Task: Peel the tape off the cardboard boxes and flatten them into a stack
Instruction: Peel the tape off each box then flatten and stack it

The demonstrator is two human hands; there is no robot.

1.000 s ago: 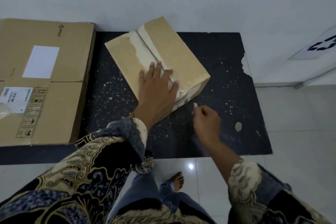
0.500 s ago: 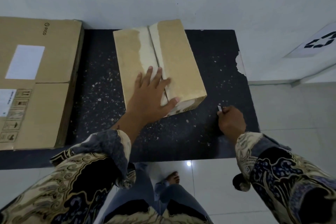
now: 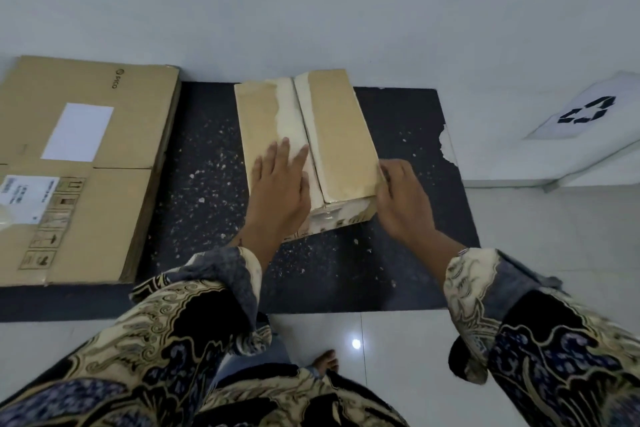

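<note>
A brown cardboard box point(image 3: 334, 128) stands shut on a black speckled mat point(image 3: 204, 218), with a pale torn strip running along its centre seam. My left hand point(image 3: 280, 191) lies flat on the near left part of the box top, fingers straight. At the near right corner, my right hand point(image 3: 403, 204) has its fingers curled against the box's right edge. A shiny bit of clear tape point(image 3: 325, 217) shows on the near end face. To the left lies a large flattened cardboard box point(image 3: 104, 191) with white labels.
A white sheet with a black recycling symbol point(image 3: 585, 111) lies at the right on a low white ledge. The wall rises right behind the mat. The mat's right edge is torn. My bare foot point(image 3: 325, 362) stands on the glossy white tiles below the mat.
The box has turned until its long side points away from me. My right hand, which pinched a small white scrap out on the mat, has come in to the box's near right corner.
</note>
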